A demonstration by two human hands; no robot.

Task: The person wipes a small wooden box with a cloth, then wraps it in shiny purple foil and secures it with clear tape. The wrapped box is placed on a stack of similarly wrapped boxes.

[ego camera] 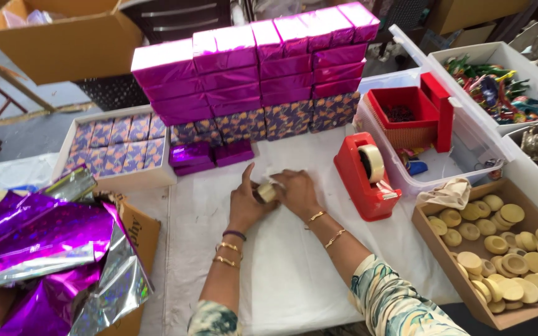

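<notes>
**Two hands meet over one small disc at mid-worktop**

The white worktop (294, 267) carries a tall stack of shiny magenta boxes (256, 62) along its far edge, with a white tray of patterned boxes (114, 144) to the left and crumpled purple foil (38, 242) nearer the person. To the right sit a clear bin (468, 155) holding a red basket (406, 115), then a cardboard tray of pale round discs (505, 249), then a red tape dispenser (367, 176).

Smallest of all is a single pale disc (267, 192) with a bit of white wrapping — it lies between the hands, near the worktop's middle. The left hand (246, 202) curls narrowly around its left side; the right hand (295, 191) closes on it from the right, fingers pinching the wrapping. Both hands touch it, neither clearly nearer. Its long axis cannot be told — the fingers hide most of it.
</notes>
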